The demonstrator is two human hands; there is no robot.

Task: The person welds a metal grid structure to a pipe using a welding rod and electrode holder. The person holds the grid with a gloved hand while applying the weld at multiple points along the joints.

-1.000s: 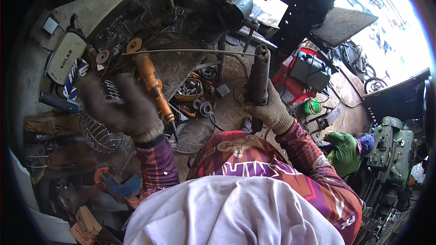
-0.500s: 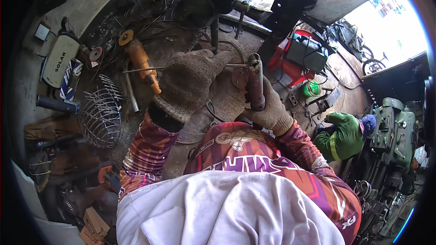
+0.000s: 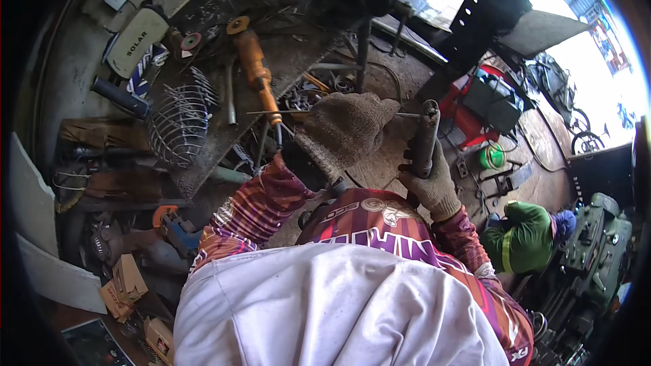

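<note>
Both my hands wear knitted work gloves. My left hand (image 3: 347, 129) is closed around a thin metal rod (image 3: 271, 112), which sticks out on both sides of the fist. My right hand (image 3: 437, 190) grips a short, worn metal tube (image 3: 426, 142) that stands roughly upright in the view. The rod's right end meets the tube near its broken-looking top; whether it goes inside I cannot tell. Left of my left hand, an orange angle grinder (image 3: 254, 68) with a tan disc lies on the workbench (image 3: 215, 137).
A wire coil cage (image 3: 180, 125) and a metal pipe (image 3: 231, 95) rest on the bench. Red-and-black equipment (image 3: 485, 98) and a green roll (image 3: 491, 156) are on the floor at right. A person in green (image 3: 522, 237) is beside a green machine (image 3: 590, 251).
The view has swung, so the bench and grinder appear farther right and more of the bench edge shows. Both hands still hold the rod and the tube, close together.
</note>
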